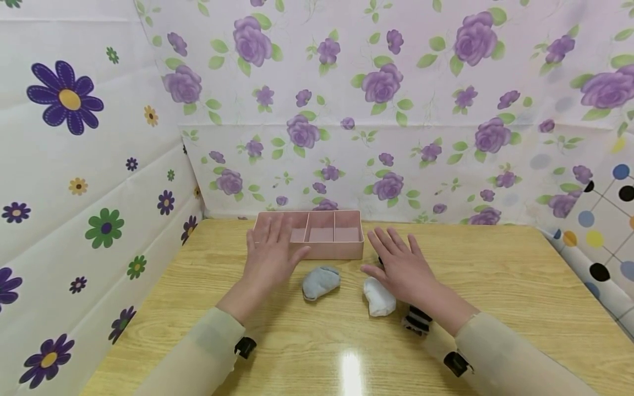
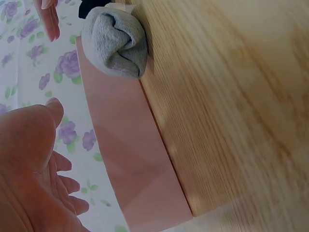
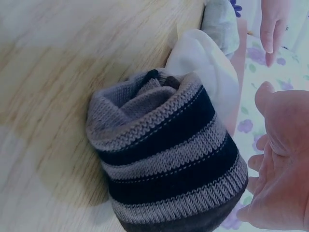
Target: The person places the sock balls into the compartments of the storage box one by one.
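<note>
My left hand (image 1: 269,258) is held with fingers spread, overlapping the left part of a pink divided box (image 1: 332,251) in the head view. My right hand (image 1: 405,270), also spread, hovers by a rolled white sock (image 1: 379,298) and holds nothing. Between the hands lies a balled grey sock (image 1: 321,282), its folds showing in the left wrist view. A rolled sock with black and grey stripes (image 3: 169,159) fills the right wrist view; in the head view it sits below my right wrist. Some small black item (image 1: 380,260) is mostly hidden behind the right fingers.
The box stands near the back of the wooden table (image 1: 475,258), with upright dividers between its compartments. Behind the table hangs a cloth with purple roses (image 1: 381,82). Another flowered cloth (image 1: 114,181) lines the left side, and a dotted one (image 1: 604,242) the right.
</note>
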The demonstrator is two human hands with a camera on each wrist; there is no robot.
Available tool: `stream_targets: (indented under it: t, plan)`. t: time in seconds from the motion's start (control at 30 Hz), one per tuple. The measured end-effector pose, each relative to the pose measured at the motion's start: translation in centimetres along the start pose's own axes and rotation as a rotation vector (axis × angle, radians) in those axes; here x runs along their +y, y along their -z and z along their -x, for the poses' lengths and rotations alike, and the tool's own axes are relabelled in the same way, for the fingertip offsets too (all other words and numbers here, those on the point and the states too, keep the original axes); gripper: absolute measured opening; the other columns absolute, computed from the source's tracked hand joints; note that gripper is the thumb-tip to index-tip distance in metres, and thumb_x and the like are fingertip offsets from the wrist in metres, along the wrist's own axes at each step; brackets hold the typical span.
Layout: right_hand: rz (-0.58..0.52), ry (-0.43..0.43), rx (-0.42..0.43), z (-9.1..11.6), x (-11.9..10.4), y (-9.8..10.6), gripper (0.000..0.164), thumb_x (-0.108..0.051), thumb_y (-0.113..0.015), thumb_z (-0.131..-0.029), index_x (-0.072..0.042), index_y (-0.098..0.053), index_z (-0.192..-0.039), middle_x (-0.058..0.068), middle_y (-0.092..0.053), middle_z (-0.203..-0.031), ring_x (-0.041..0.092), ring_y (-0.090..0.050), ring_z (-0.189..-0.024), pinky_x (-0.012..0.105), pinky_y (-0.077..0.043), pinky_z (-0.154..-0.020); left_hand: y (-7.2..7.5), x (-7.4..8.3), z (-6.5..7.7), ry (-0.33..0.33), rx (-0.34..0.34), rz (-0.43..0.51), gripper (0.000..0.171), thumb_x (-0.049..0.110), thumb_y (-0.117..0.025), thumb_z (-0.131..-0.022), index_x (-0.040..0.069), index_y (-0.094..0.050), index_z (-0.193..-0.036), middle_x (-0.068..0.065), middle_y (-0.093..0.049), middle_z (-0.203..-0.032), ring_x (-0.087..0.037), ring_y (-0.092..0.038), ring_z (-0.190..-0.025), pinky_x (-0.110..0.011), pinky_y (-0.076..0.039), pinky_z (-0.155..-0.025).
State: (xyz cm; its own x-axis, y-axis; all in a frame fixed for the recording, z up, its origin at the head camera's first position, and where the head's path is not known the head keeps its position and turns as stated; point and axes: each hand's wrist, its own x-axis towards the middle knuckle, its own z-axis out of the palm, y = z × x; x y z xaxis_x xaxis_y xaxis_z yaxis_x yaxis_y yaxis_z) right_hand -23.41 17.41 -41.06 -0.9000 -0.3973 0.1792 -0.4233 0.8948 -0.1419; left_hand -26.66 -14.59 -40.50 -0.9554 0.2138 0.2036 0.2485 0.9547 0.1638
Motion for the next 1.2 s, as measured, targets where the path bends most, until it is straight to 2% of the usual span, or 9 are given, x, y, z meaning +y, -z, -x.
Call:
stream_targets:
  t: [0.27, 0.5, 0.67, 0.87, 0.97, 1.2]
  plan:
    - [0.018, 0.002, -0.006, -0.8, -0.5, -0.3, 0.082, -0.055, -0.057, -0.113, -0.011, -0.026, -0.176, 0.013, -0.024, -0.182, 0.040, -0.017, -0.168, 0.072, -0.010, -0.131, 0.0, -0.8, -0.7, 0.025, 0.008, -0.008, 0.093, 0.064, -0.051, -0.112, 0.009, -0.015, -0.178, -0.015, -0.009, -0.185, -0.041, -0.002, -0.169, -0.077, 0.002, -0.128]
    - [0.046, 0.010, -0.009, -1.4, -0.9, -0.4, 0.082, -0.055, -0.056, -0.113, -0.011, -0.027, -0.176, 0.013, -0.025, -0.182, 0.040, -0.021, -0.167, 0.072, -0.011, -0.131, 0.0, -1.5, -0.8, 0.031, 0.036, 0.004, 0.092, 0.061, -0.055, -0.112, 0.008, -0.019, -0.177, -0.018, -0.016, -0.183, -0.043, -0.009, -0.169, -0.079, 0.000, -0.127]
    - [0.052, 0.014, -0.010, -1.8, -1.2, -0.5, 0.084, -0.058, -0.056, -0.113, -0.011, -0.027, -0.176, 0.013, -0.025, -0.181, 0.040, -0.020, -0.167, 0.071, -0.012, -0.131, -0.1, -2.2, -1.1, 0.045, 0.013, 0.044, 0.092, 0.061, -0.053, -0.113, 0.009, -0.014, -0.178, -0.020, -0.014, -0.183, -0.044, -0.008, -0.168, -0.079, 0.004, -0.126]
    - [0.060, 0.024, -0.017, -2.2, -1.4, -0.8, 0.085, -0.058, -0.056, -0.112, -0.011, -0.027, -0.176, 0.012, -0.027, -0.181, 0.040, -0.021, -0.167, 0.071, -0.013, -0.131, -0.1, -2.9, -1.5, 0.091, -0.036, 0.075, 0.092, 0.065, -0.045, -0.113, 0.015, -0.006, -0.179, -0.017, -0.001, -0.184, -0.041, 0.002, -0.169, -0.078, 0.008, -0.126]
    - [0.066, 0.022, -0.030, -2.4, -1.5, -0.9, 0.085, -0.058, -0.055, -0.113, -0.011, -0.026, -0.176, 0.011, -0.027, -0.181, 0.040, -0.022, -0.167, 0.071, -0.013, -0.131, -0.1, -3.3, -1.5, 0.101, -0.044, 0.089, 0.092, 0.064, -0.046, -0.114, 0.013, -0.006, -0.179, -0.018, 0.002, -0.184, -0.042, 0.002, -0.169, -0.079, 0.008, -0.125]
    - [0.045, 0.017, -0.061, -2.8, -1.6, -1.2, 0.082, -0.058, -0.052, -0.114, -0.011, -0.026, -0.177, 0.012, -0.027, -0.181, 0.040, -0.020, -0.167, 0.071, -0.011, -0.131, -0.1, -3.9, -1.8, 0.123, -0.046, 0.133, 0.094, 0.065, -0.045, -0.114, 0.006, -0.008, -0.178, -0.019, -0.003, -0.184, -0.045, 0.000, -0.168, -0.080, 0.007, -0.125]
